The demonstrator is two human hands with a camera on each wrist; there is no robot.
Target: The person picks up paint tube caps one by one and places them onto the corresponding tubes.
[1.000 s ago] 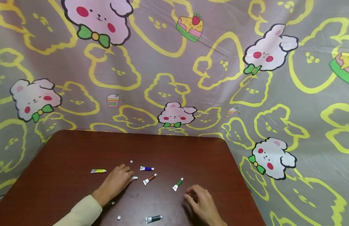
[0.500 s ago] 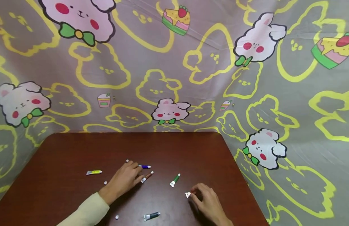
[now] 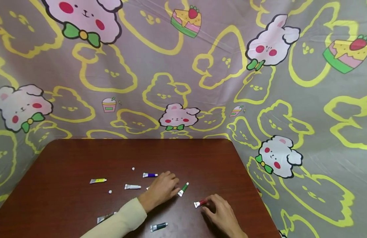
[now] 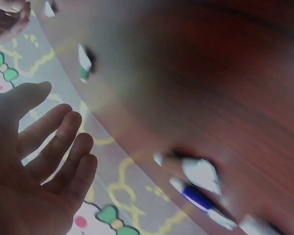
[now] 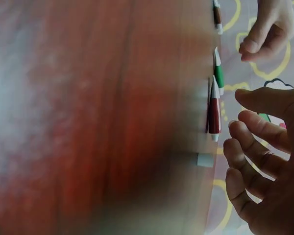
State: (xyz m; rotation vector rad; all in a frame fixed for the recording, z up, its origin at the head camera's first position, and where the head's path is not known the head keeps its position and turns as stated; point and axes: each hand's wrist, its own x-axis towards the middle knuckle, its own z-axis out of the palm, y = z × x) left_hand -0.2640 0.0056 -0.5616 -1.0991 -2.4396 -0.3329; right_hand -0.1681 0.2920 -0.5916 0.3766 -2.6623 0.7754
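My left hand (image 3: 161, 190) hovers above the table, its relaxed fingers near the green paint tube (image 3: 183, 189). The left wrist view shows nothing in that left hand (image 4: 51, 161). Under the hand, the brown paint tube (image 4: 172, 164) is mostly hidden from the head view. My right hand (image 3: 220, 213) is beside the red paint tube (image 3: 201, 202). In the right wrist view, its loosely bent fingers (image 5: 240, 156) stand apart from the red tube. Left of my left hand lie a blue-violet paint tube (image 3: 150, 175) and a white one (image 3: 132, 187).
A yellow paint tube (image 3: 98, 180) lies at the left of the brown table (image 3: 67, 165). A dark green tube (image 3: 159, 227) is near the front, and another tube (image 3: 106, 217) is partly under my left sleeve (image 3: 124, 218). Small white caps (image 3: 133, 169) lie about. Patterned cloth (image 3: 171, 66) surrounds the table.
My left hand has moved right, from the white tube past the brown one to the green one. My right fingers have come off the red tube, which now shows more fully.
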